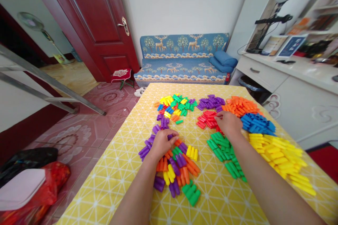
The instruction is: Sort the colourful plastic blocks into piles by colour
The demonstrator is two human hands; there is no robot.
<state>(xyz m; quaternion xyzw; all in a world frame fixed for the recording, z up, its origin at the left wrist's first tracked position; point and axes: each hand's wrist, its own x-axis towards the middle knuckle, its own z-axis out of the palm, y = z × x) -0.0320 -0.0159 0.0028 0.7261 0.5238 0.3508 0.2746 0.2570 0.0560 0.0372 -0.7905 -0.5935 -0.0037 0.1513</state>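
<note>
Over a mixed heap of small plastic tube blocks, my left hand point(163, 144) is closed, thumb and fingers pinched around a purple tube block point(170, 136). Purple, orange, yellow and green blocks point(186, 174) spread beneath and in front of it. My right hand point(229, 123) reaches to the edge of a pile of red blocks point(207, 119), its fingers pressed together; what they hold, if anything, is hidden. Close around that hand lie piles of green blocks point(220, 147), orange blocks point(241, 105), blue blocks point(257, 123) and yellow blocks point(280, 156).
A yellow patterned cloth covers the table point(118, 172). Farther back on it are another mixed heap point(175, 104) and a purple pile point(211, 102). Beyond stand a blue sofa point(182, 65) and a red door point(92, 14). At right is a white cabinet point(298, 102).
</note>
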